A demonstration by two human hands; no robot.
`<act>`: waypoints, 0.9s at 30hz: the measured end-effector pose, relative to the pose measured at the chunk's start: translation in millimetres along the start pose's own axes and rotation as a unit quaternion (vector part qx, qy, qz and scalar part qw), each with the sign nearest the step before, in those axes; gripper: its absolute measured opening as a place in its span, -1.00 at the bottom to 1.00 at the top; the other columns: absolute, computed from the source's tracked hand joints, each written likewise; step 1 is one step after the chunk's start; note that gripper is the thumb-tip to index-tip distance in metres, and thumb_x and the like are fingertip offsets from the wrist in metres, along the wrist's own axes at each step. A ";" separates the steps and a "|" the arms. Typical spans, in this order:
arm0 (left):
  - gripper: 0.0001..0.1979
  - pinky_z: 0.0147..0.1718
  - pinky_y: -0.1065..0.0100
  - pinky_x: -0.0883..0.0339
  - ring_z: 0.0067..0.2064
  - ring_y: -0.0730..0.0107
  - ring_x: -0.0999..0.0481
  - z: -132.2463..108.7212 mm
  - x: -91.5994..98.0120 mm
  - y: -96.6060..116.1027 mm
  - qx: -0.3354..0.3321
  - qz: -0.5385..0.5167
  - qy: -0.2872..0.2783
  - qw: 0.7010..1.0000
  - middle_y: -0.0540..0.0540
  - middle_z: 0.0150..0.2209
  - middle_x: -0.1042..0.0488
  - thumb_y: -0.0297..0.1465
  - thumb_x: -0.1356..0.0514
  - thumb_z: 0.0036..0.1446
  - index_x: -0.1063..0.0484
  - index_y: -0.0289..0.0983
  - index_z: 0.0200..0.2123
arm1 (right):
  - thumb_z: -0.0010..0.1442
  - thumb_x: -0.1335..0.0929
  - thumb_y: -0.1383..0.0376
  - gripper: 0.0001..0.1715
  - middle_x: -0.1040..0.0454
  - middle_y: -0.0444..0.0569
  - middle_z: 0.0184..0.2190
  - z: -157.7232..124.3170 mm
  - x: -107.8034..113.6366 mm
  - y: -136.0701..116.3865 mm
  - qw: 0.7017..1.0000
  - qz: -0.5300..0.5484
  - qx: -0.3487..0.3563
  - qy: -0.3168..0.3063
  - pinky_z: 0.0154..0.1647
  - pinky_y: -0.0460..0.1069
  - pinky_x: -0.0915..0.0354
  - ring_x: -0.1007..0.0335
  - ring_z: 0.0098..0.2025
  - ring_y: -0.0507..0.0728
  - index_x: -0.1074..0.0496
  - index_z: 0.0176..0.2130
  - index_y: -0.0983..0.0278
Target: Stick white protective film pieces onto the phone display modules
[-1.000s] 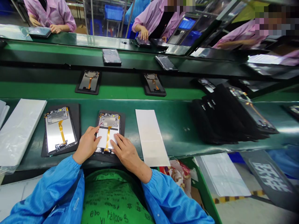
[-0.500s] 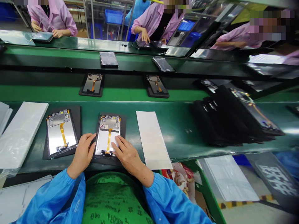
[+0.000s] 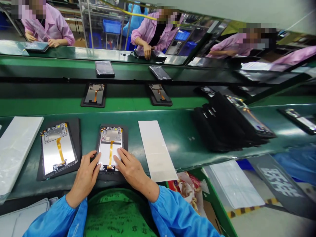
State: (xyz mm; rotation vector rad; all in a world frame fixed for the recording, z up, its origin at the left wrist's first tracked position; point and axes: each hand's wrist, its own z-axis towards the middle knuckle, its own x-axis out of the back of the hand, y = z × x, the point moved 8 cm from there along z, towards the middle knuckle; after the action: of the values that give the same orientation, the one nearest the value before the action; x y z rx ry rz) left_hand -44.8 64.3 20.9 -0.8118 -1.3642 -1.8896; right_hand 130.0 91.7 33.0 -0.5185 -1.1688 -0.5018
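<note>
A tablet with its back off (image 3: 110, 154) lies in front of me on a dark foam pad (image 3: 125, 138). Its circuit board (image 3: 111, 134) is at the far end, and an orange ribbon cable (image 3: 111, 153) runs down over a white sheet (image 3: 118, 152). My left hand (image 3: 85, 174) rests at the tablet's left edge, thumb and forefinger apart. My right hand (image 3: 130, 168) lies with fingers stretched on the white area right of the cable. A second opened tablet (image 3: 58, 148), with a shiny metal back, sits on its own pad to the left.
A white sheet strip (image 3: 157, 149) lies to the right, and a stack of white sheets (image 3: 18, 151) at far left. Black pads (image 3: 222, 128) are piled at right. Opened tablets (image 3: 93, 94) lie on the green conveyor (image 3: 123, 104). Co-workers in pink (image 3: 50, 24) sit opposite.
The whole view has shifted, with most things now lower and further left. My left fingertips have come onto the tablet's left edge; my right hand stays on the white area.
</note>
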 end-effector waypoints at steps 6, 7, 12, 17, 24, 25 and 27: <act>-0.57 0.11 0.01 -0.37 0.13 0.08 -0.36 -0.1 -3.5 2.2 -0.016 0.055 -0.010 0.998 -0.33 0.18 -0.31 -0.42 -0.07 0.34 -0.32 -0.27 0.25 | 0.38 -0.31 0.31 -0.58 -0.36 0.33 0.23 0.4 -0.9 -1.8 1.000 0.002 -0.009 -0.013 0.21 0.21 -0.39 -0.22 0.32 0.37 -0.37 0.18 0.41; -0.57 0.10 -0.01 -0.38 0.14 0.05 -0.36 0.8 -2.8 2.5 -0.013 0.076 -0.015 0.997 -0.33 0.18 -0.32 -0.41 -0.07 0.34 -0.34 -0.26 0.24 | 0.38 -0.31 0.32 -0.58 -0.35 0.33 0.24 0.9 -1.0 -1.7 1.000 0.006 -0.014 -0.015 0.21 0.21 -0.39 -0.21 0.33 0.37 -0.37 0.18 0.41; -0.59 0.16 -0.12 -0.28 0.31 -0.09 -0.23 3.8 2.6 5.0 0.000 0.150 -0.004 0.989 -0.31 0.33 -0.23 -0.31 -0.07 0.34 -0.40 -0.20 0.20 | 0.40 -0.27 0.32 -0.59 -0.30 0.22 0.30 -4.7 0.5 4.0 0.994 0.086 -0.061 -0.014 0.28 0.27 -0.30 -0.14 0.38 0.33 -0.39 0.20 0.31; -0.40 0.35 -0.27 0.17 0.46 -0.13 0.08 -6.6 -20.7 -16.1 0.076 0.095 0.094 0.988 -0.47 0.40 -0.08 -0.14 0.01 0.31 -0.29 -0.45 0.23 | 0.38 -0.25 0.29 -0.40 -0.19 0.26 0.35 -38.1 -5.0 36.7 0.926 0.209 -0.305 -0.075 0.37 0.32 -0.16 -0.12 0.39 0.34 -0.19 0.35 0.36; -0.29 0.22 -0.11 -0.28 0.23 -0.14 -0.42 10.6 -68.3 -48.1 0.296 -0.249 0.084 0.918 -0.29 0.15 -0.47 0.10 -0.22 0.00 -0.35 -0.22 0.11 | 0.37 -0.25 0.16 -0.25 -0.02 0.17 0.44 -38.1 26.5 67.8 0.899 0.300 -0.306 -0.090 0.45 0.27 0.05 0.14 0.47 0.35 -0.03 0.43 0.31; -0.27 0.15 -0.08 -0.37 0.13 -0.10 -0.52 26.4 -68.9 -42.3 0.319 -0.311 0.081 0.892 -0.25 0.08 -0.53 0.07 -0.26 0.00 -0.30 -0.19 0.16 | 0.36 -0.27 0.14 -0.24 -0.05 0.15 0.43 -27.8 34.9 82.8 0.908 0.303 -0.282 -0.069 0.44 0.25 0.03 0.09 0.46 0.33 -0.04 0.42 0.29; -0.22 -0.01 -0.02 -0.50 -0.04 0.00 -0.62 77.5 -69.0 -22.6 0.320 -0.418 0.083 0.846 -0.20 -0.03 -0.57 -0.05 -0.34 0.00 -0.21 -0.16 0.24 | 0.31 -0.33 0.14 -0.25 -0.20 0.11 0.37 -4.6 50.2 132.4 0.917 0.298 -0.265 -0.027 0.38 0.20 -0.12 -0.13 0.38 0.29 -0.13 0.39 0.23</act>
State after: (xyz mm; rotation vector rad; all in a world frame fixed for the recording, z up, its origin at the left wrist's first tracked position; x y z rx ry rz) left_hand -14.3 154.7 -26.0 0.3543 -2.2660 -1.7775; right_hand 230.5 186.8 63.2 -1.3176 -0.8519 -0.2648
